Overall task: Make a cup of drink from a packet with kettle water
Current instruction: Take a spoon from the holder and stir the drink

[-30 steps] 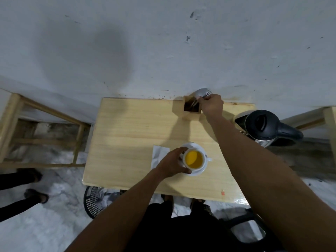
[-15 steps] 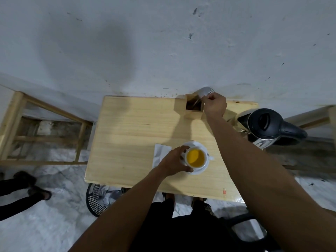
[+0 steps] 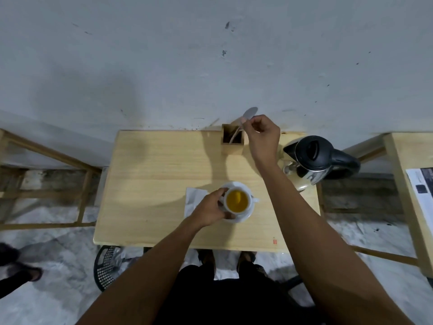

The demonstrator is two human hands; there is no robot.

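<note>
A white cup of yellow-orange drink stands on a white saucer near the front of the wooden table. My left hand grips the cup's left side. My right hand is at the back of the table, fingers pinched on a metal spoon whose bowl points up and whose handle still reaches into the wooden cutlery holder. A black electric kettle sits at the table's right edge. A white paper packet or napkin lies left of the saucer, partly under my hand.
The table stands against a grey wall. A wooden frame is on the left and another wooden table with papers on the right. A black mesh bin sits under the front edge. Another person's foot shows at far left.
My right hand has lifted the spoon higher out of the cutlery holder. The left hand stays on the cup. The camera has shifted slightly.
</note>
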